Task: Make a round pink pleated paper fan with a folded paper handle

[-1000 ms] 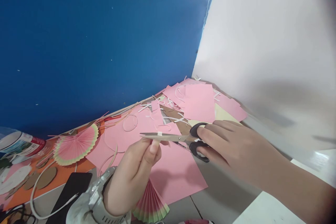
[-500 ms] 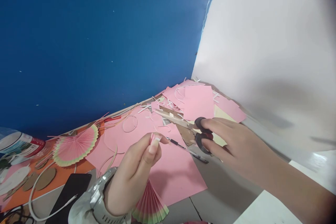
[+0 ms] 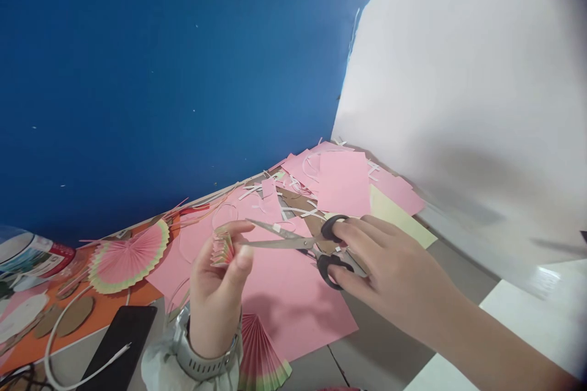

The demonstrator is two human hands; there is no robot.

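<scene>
Between the thumb and fingers of my left hand (image 3: pixel 219 293) is a small folded, pleated paper (image 3: pixel 222 250), pink with green-yellow edges, its zigzag end facing up. My right hand (image 3: pixel 383 256) has its fingers through the black handles of a pair of scissors (image 3: pixel 306 243). Their blades are apart and point left, tips close to my left fingers; a small white scrap (image 3: pixel 277 228) is on the upper blade. Below my left hand spreads a pink pleated fan (image 3: pixel 261 351) with a green edge; whether it joins the held paper, I cannot tell.
Pink paper sheets (image 3: pixel 345 180) and thin cut strips cover the surface by the blue wall (image 3: pixel 183 73). To the left are a round pleated fan (image 3: pixel 131 255), cardboard discs (image 3: pixel 76 316), a black phone (image 3: pixel 120 342), a white cable (image 3: pixel 48 354) and a labelled tub (image 3: pixel 39 253).
My left hand has tilted and moved left, turning the pleated end into view. The scissors first lay across the paper, pulled away up and right, then came back left with blades apart.
</scene>
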